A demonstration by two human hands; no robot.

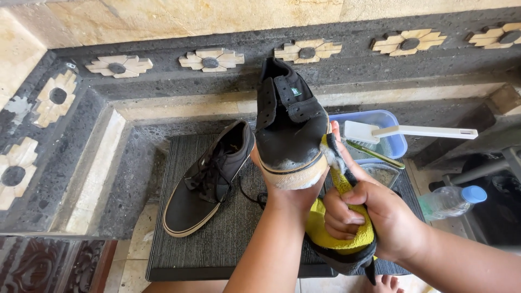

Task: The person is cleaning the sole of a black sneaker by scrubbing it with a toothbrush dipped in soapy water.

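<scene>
My left hand (287,190) grips a black shoe (287,125) by its toe, holding it upright with the heel pointing away; soap foam clings to the pale rubber toe edge. My right hand (374,214) is closed around a yellow and grey cloth (339,239), pressing it against the shoe's right side near the toe. A second black shoe (209,176) with laces lies on the dark ribbed mat (217,244), to the left of the held one.
A blue plastic tub (393,138) holds a white brush (412,131) and a thin green-handled tool (374,154). A plastic water bottle (450,201) with a blue cap lies at right. Dark stone ledges with pale flower inlays surround the mat.
</scene>
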